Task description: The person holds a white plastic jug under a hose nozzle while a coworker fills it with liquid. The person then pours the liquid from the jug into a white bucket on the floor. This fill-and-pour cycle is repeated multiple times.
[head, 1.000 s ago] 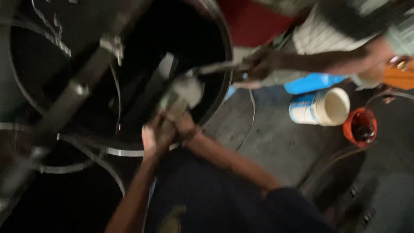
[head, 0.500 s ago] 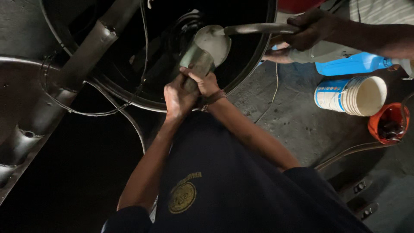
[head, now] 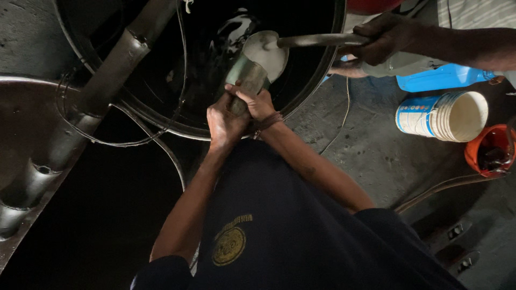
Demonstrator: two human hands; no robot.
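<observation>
Both of my hands are wrapped around a greenish metal cylinder [head: 246, 75] held over the rim of a large round black drum [head: 317, 75]. My left hand [head: 223, 121] grips its lower end and my right hand [head: 257, 102] clasps it just above, a band on that wrist. Another person's hand [head: 384, 37] at the upper right holds a long metal ladle [head: 269, 51] whose pale, filled bowl rests against the top of the cylinder. The cylinder's lower part is hidden by my fingers.
A dark metal beam [head: 102, 86] slants across the drum at the left with thin wires along it. On the concrete floor at the right lie a white plastic bucket [head: 446, 115], a blue container [head: 438, 78] and an orange tub [head: 486, 153] holding dark liquid.
The view has steadied and shifted toward the drum. The other person's ladle has come in from the right, and its bowl now sits on top of the cylinder. My hands keep their grip.
</observation>
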